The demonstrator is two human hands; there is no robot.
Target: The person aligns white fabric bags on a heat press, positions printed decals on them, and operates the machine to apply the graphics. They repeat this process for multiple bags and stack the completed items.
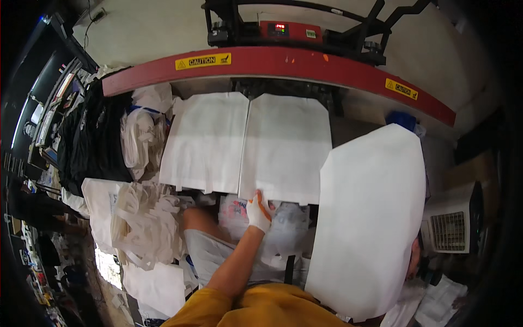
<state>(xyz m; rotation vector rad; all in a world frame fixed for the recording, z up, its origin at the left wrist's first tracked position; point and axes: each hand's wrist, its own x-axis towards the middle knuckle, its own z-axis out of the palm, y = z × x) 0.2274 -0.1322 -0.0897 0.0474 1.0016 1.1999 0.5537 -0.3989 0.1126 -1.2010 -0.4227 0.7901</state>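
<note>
My left hand [260,212] wears a white glove with an orange coating. It pinches the front edge of a flat white fabric bag [288,143], thumb on top and the other fingers partly hidden below. A second white bag [206,141] lies flat to the left, the two edges almost meeting. Both rest under the raised red plate of a heat press [282,63]. A large white sheet-like piece [367,220] with angled corners stands close to me on the right. My right hand is out of view; a strip of skin shows past that piece's right edge.
Piles of white bags with handles [149,225] lie to my left, beside black garments [98,131]. A lit control box [292,32] tops the press. Caution labels mark its plate. To the right stands a white grilled appliance [447,229]. Plastic-wrapped packs [290,216] sit below the front edge.
</note>
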